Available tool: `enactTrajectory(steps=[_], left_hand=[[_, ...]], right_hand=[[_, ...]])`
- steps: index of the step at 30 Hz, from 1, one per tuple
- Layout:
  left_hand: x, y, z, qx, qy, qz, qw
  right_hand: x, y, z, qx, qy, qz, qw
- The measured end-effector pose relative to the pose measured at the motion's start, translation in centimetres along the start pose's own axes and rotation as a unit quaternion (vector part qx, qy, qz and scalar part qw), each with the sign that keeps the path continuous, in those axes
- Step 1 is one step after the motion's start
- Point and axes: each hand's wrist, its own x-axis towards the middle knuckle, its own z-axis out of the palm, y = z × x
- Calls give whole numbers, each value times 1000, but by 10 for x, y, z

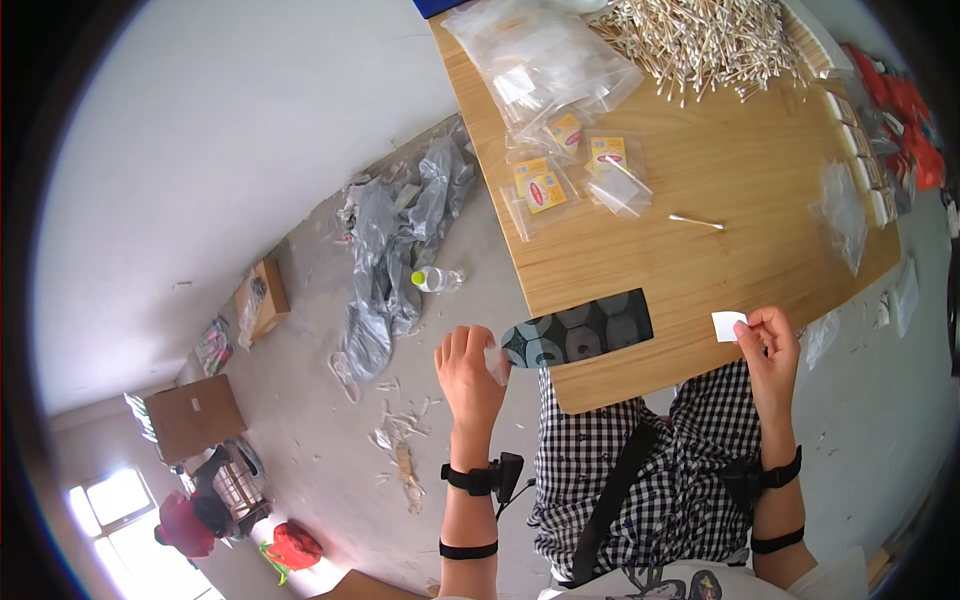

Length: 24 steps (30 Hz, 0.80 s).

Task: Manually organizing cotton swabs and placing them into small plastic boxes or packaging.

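Observation:
My right hand [772,358] pinches a small white square card [728,325] between thumb and fingers, above the near right part of the table. My left hand [466,372] is curled beyond the table's left edge, with a whitish translucent scrap [496,364] at its thumb side. Beside it a dark flat strip with rounded grey shapes [585,332] lies along the table's near left corner, its left end reaching past the edge. Whether the left fingers touch that strip I cannot tell. A single cotton swab [697,222] lies on the wooden table [640,255].
A heap of cotton swabs [700,45] covers the table's far side. Clear plastic bags [535,60] and small bags with yellow cards [545,192] lie far left. Small boxes [868,160] line the right edge. A bottle [437,280] and grey plastic sheeting [385,260] lie on the floor.

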Motion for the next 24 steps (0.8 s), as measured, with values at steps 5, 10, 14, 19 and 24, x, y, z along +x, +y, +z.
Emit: enactTrajectory(steps=[5, 10, 14, 19, 24], left_hand=[[2, 2, 3, -8, -4, 4, 1000], [10, 9, 1, -3, 13, 20, 1000], [13, 23, -3, 17, -2, 50, 999], [12, 40, -23, -34, -94, 42, 994], [9, 31, -37, -149, -149, -9, 978]], right_hand=[[-1, -2, 3, 5, 0, 7, 1000], [0, -1, 3, 6, -6, 3, 1000], [-2, -3, 6, 7, -7, 7, 1000], [-1, 0, 5, 14, -7, 4, 1000], [1, 3, 3, 19, -3, 4, 1000]])
